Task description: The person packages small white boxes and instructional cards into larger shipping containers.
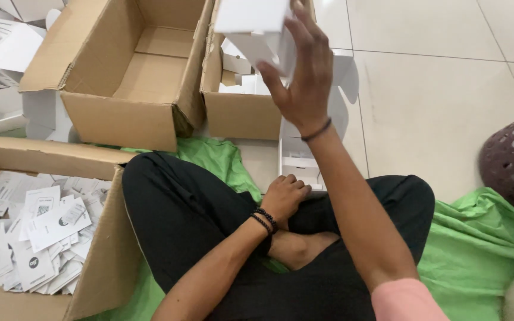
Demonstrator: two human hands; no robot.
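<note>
Cardboard boxes: three, all open. One (132,71) empty, one (233,101) holding white cartons, one (90,255) full of white leaflets (37,238). Right hand (304,77) raised, fingers clamped on a small white carton (251,24) above the middle box. Left hand (284,196) curled closed, resting by the crossed legs; contents not visible. Green cloth (477,249) over white tiled floor (435,89).

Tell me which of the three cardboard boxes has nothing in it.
The top-left cardboard box, open with its brown bottom bare. The box beside it holds white cartons, and the near-left box is full of white leaflets.
</note>
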